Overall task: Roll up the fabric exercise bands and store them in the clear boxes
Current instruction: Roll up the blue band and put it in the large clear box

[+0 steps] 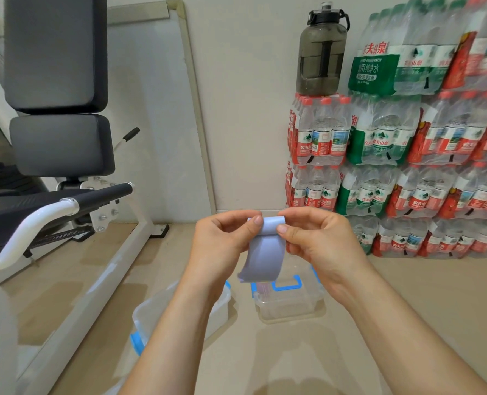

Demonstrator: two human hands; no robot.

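Observation:
A pale lavender exercise band [265, 255] hangs in the air in front of me, its top end curled into a small roll. My left hand [222, 240] pinches the roll's left side between thumb and fingers. My right hand [313, 238] pinches its right side the same way. The band's loose tail droops down over the floor. Below it lie two clear boxes with blue clips: one [290, 300] straight under the band with a pink band partly visible inside, the other [151, 317] to the left, partly hidden by my left forearm.
A white-framed exercise machine [74, 203] with black pads fills the left side, its base bar running along the floor. Stacked packs of bottled water [393, 155] line the right wall, a dark jug [320, 49] on top. A whiteboard [162, 109] leans on the wall.

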